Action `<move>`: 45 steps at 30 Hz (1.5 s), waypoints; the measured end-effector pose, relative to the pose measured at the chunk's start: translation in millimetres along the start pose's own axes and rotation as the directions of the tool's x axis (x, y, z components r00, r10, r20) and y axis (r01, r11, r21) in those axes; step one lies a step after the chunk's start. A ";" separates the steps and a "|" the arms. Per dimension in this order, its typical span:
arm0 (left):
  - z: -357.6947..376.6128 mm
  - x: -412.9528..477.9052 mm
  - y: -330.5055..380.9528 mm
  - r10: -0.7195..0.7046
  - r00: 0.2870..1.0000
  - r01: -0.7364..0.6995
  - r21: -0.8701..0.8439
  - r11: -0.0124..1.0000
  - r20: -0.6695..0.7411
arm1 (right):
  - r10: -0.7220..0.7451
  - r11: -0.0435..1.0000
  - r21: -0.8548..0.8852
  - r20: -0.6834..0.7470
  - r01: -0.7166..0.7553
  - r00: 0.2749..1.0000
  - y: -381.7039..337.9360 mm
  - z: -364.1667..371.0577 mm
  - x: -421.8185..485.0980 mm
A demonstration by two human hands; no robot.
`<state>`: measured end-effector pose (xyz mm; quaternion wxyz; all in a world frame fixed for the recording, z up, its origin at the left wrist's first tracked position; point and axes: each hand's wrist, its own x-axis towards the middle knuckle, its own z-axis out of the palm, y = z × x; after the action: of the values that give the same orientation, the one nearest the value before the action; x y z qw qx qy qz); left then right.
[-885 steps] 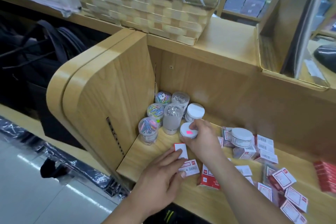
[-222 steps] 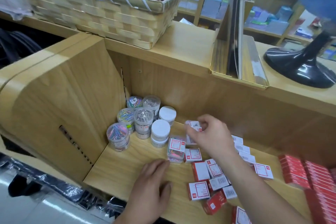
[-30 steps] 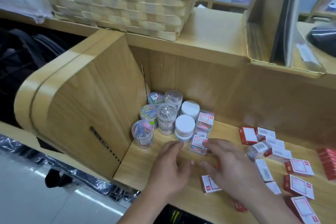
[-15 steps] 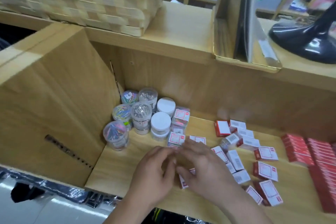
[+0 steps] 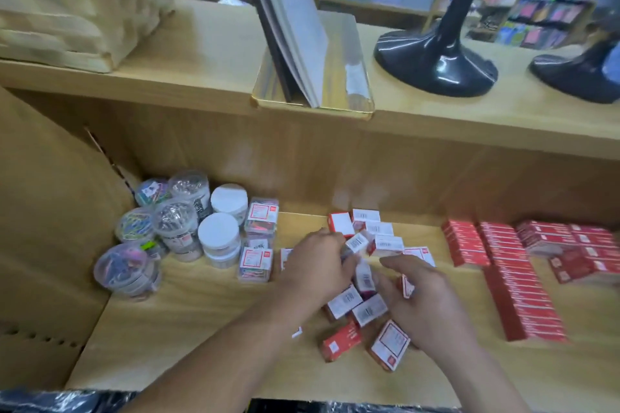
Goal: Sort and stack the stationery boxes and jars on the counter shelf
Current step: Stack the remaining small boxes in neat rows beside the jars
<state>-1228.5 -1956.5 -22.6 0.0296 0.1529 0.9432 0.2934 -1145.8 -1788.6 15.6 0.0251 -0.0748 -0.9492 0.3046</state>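
I judge the step is gathering the loose small boxes (image 5: 344,303) that lie under and between both hands on the shelf (image 5: 201,329). The left hand (image 5: 318,265) curls its fingers on one barcode box (image 5: 356,242). The right hand (image 5: 426,302) is half curled; whether it grips anything I cannot tell. It is better to turn each box label-up and square the edges before stacking. The boxes are red with white labels and lie at mixed angles. The jars (image 5: 218,235) stand grouped left of the left hand.
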 end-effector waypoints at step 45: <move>-37.7 -133.2 -110.9 -0.514 0.851 0.326 -0.659 0.678 -0.107 | 0.122 0.993 -0.028 0.323 -0.119 0.938 -127.5 108.5 43.8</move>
<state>-1137.2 -2104.3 -58.3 0.0097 -0.1325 0.7971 0.5891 -1215.3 -1946.4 1.7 -0.1504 -0.0816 -0.9353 0.3097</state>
